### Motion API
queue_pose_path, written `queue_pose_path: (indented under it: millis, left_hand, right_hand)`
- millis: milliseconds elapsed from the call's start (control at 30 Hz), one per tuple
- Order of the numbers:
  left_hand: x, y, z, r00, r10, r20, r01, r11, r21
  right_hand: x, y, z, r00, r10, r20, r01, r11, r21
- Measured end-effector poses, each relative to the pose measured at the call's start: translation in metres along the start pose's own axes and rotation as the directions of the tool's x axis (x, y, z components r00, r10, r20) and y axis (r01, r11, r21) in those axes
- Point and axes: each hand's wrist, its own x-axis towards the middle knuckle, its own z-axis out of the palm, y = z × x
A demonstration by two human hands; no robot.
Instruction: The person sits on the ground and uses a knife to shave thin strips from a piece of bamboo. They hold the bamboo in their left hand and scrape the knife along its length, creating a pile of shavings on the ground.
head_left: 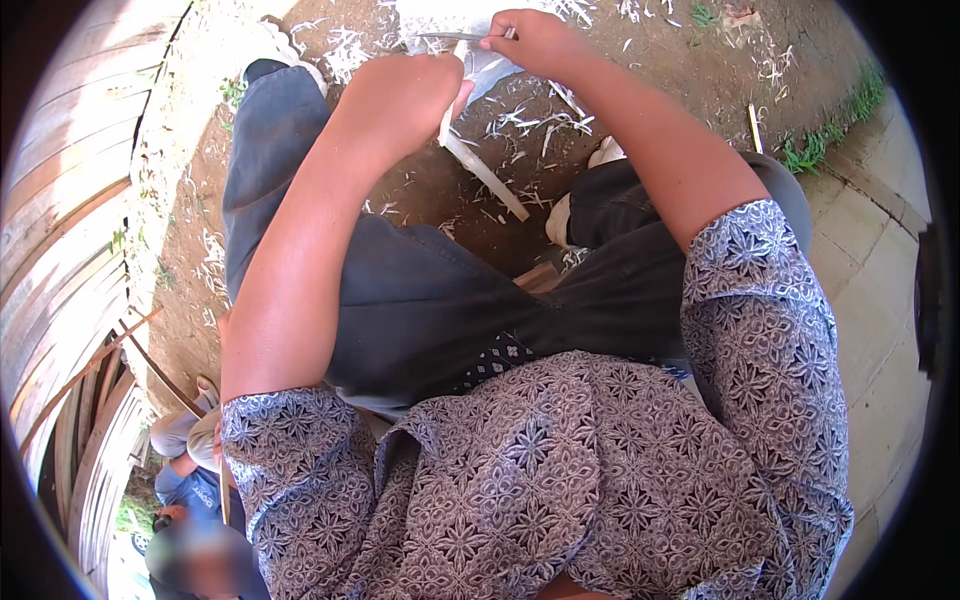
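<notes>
My left hand (418, 98) is closed around a thin pale wooden strip (446, 128), which stands nearly upright in the grip with its top end showing above the fist. Close by on the right, my right hand (530, 42) grips a knife, its fingers curled round the handle. The slim knife blade (440, 36) points left and crosses the top of the strip. Below both hands, a wider pale piece of wood (487, 178) lies slantwise. Curled pale shavings (530, 125) are scattered around my feet, and a whitish sheet (490, 75) lies under the hands.
Wooden boards (75, 140) line the left side. At lower left another person (200, 490) sits close to some thin sticks (160, 365). Paving slabs (870, 270) border the bare earth on the right, with grass (835, 135) along the edge.
</notes>
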Motion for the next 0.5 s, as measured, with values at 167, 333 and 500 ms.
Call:
queue_pose_path:
  millis: [167, 333, 500]
  left_hand:
    - [-0.003, -0.004, -0.002, 0.996, -0.074, 0.047, 0.075, 0.997, -0.028]
    - [-0.004, -0.005, 0.000, 0.999, -0.051, 0.001, 0.051, 0.998, -0.027]
    - [0.000, -0.003, -0.002, 1.000, -0.029, -0.007, 0.029, 1.000, -0.004]
  right_hand:
    - [-0.011, -0.047, -0.024, 0.988, 0.119, -0.102, -0.142, 0.955, -0.262]
    - [0.006, -0.014, -0.036, 0.952, 0.062, -0.300, -0.095, 0.991, -0.096]
    - [0.017, 0.017, 0.004, 0.998, -0.032, 0.051, 0.012, 0.935, 0.354]
